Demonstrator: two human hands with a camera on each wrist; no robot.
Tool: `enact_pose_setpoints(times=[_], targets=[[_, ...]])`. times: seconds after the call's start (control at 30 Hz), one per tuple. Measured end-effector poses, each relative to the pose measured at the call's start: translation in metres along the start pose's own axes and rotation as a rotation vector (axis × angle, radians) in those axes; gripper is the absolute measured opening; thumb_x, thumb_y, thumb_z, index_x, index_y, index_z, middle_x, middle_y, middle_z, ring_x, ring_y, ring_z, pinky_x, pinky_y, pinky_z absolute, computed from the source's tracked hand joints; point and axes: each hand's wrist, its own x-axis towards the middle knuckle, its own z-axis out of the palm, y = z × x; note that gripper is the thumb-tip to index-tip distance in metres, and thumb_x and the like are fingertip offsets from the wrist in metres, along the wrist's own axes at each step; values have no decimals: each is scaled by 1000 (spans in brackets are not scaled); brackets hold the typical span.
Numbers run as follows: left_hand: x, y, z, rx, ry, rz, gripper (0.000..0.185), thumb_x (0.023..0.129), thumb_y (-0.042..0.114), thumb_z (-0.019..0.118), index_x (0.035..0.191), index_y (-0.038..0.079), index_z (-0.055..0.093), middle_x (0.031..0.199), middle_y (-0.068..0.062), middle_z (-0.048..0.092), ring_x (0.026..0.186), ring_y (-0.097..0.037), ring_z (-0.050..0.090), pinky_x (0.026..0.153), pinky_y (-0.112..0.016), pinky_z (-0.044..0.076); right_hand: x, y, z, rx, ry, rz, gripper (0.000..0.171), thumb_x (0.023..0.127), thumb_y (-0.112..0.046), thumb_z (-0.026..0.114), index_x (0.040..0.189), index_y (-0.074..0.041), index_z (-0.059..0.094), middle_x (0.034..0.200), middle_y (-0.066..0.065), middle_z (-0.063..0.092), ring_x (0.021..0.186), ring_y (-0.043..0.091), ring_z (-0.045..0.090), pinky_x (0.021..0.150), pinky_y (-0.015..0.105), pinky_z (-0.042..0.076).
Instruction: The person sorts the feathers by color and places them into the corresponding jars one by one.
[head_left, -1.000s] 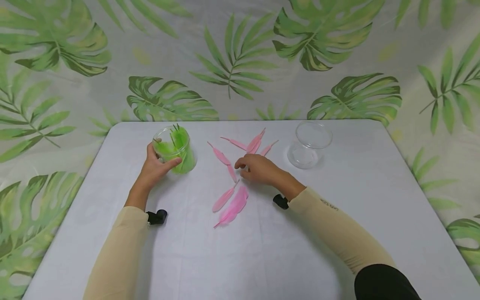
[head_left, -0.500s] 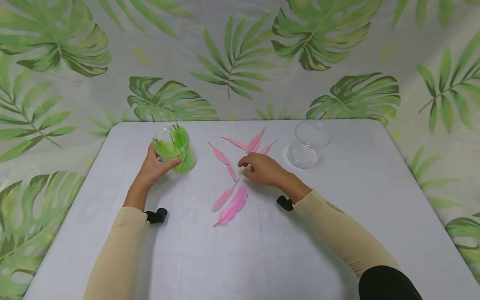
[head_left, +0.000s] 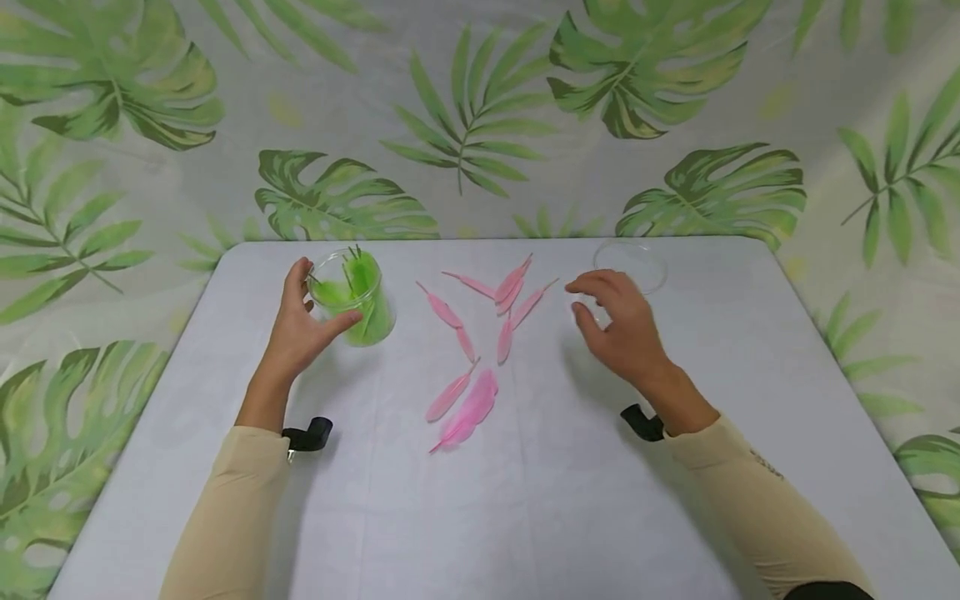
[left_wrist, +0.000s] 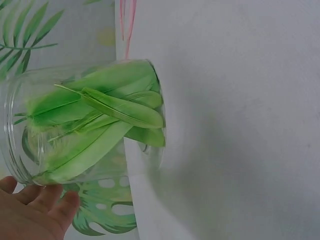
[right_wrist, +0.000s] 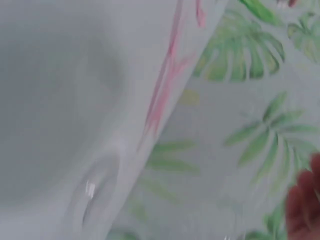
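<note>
My left hand point(head_left: 296, 332) is spread beside a clear jar point(head_left: 384, 323) at the back left of the table. Its thumb lies near the jar's front; in the left wrist view the fingers point(left_wrist: 64, 207) are by the rim, and whether they touch is hard to tell. Inside the jar are several green feathers point(left_wrist: 122, 109). My right hand point(head_left: 626, 329) hovers in front of a second clear jar point(head_left: 633, 260), fingers bent with a gap to the thumb and nothing between them. It hides much of that jar. Several pink feathers point(head_left: 471, 410) lie between the hands.
A white-covered table point(head_left: 465, 517) carries everything. Behind it hangs a leaf-printed cloth point(head_left: 495, 217). Small black wrist cameras point(head_left: 309, 435) stick out from both wrists. The right wrist view is blurred.
My right hand has moved from the pink feathers rightward to the second jar, uncovering the feathers beneath it. My left hand has loosened from the green-feather jar, its fingers lifting at the side.
</note>
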Motion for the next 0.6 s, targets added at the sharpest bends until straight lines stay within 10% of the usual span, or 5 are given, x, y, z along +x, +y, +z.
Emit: enact_pose_setpoints(times=[0.13, 0.23, 0.43, 0.6], targets=[[1, 0, 1, -1, 3, -20, 110, 83, 28, 79, 160, 12, 1, 168, -11, 8, 155, -34, 15, 121, -56, 25, -10, 20, -33, 6, 276, 137, 33, 81, 4, 68, 114, 6, 65, 111, 24, 64, 100, 23, 57, 84, 16, 41], [1, 1, 1, 9, 3, -22, 109, 84, 29, 78, 160, 12, 1, 168, -11, 8, 155, -34, 14, 120, -57, 27, -20, 38, -51, 27, 325, 356, 46, 83, 3, 69, 126, 6, 57, 124, 22, 58, 110, 16, 54, 88, 16, 40], [2, -3, 4, 9, 2, -50, 107, 88, 33, 75, 160, 15, -1, 168, -11, 6, 155, -34, 13, 119, -59, 29, -30, 61, -56, 221, 40, 777, 85, 90, -16, 70, 156, -17, 18, 160, 9, 26, 144, 23, 33, 113, 35, 34], [4, -9, 9, 0, -7, -89, 106, 89, 37, 73, 160, 18, -4, 168, -11, 4, 156, -33, 12, 119, -57, 29, -29, 69, -45, 318, -127, 890, 107, 88, -25, 74, 159, -24, -6, 168, 11, 3, 155, 32, 13, 122, 56, 21]])
